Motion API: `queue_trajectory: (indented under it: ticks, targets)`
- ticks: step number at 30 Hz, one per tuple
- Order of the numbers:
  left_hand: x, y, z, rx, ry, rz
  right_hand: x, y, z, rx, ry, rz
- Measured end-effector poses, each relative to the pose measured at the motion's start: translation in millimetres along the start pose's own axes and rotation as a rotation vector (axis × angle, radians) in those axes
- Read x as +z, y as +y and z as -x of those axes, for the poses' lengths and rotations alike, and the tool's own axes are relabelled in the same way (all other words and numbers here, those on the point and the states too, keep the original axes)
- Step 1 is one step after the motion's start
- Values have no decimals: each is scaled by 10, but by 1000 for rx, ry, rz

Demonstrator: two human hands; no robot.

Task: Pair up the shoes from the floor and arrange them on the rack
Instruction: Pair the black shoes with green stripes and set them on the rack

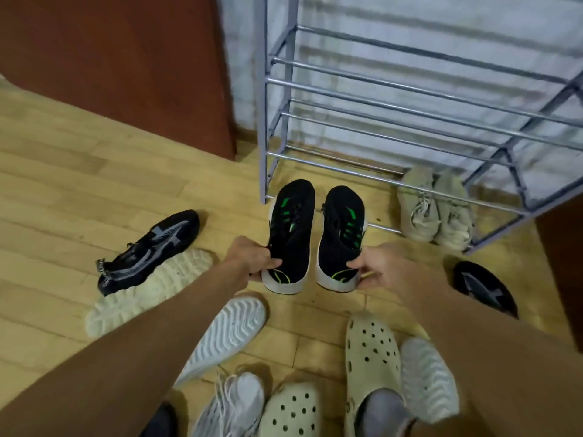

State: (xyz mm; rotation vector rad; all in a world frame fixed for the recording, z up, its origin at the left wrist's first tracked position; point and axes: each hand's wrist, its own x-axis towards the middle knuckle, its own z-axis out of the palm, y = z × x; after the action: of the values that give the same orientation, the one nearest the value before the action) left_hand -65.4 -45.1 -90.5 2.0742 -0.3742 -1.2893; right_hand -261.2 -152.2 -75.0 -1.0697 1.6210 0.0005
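— Against the far wall, what stands there?
— A grey metal rack [410, 99] of round tube rails over a wooden plank floor [63, 171]; two beige knit sneakers [435, 209] sit under its low rail at right.
— And the black pair?
— Two black mesh shoes with green stripes and white soles, held side by side just before the rack. The left hand [249, 260] pinches the heel of the left shoe [290, 234]; the right hand [375, 266] pinches the heel of the right shoe [340, 238].
— Near ones?
— Cream perforated foam clogs [369, 354], ribbed white soles [227, 332], and a black-grey sneaker [148, 250] far left.
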Motion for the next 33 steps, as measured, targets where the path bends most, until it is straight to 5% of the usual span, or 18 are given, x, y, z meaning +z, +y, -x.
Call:
queue_trajectory:
  ticks: [15, 33]
  targets:
    - [743, 923, -1774, 88, 50, -7, -237, -549, -1774, -135, 152, -151]
    - [674, 900, -1715, 176, 58, -191, -126, -580, -1609, -231, 141, 78]
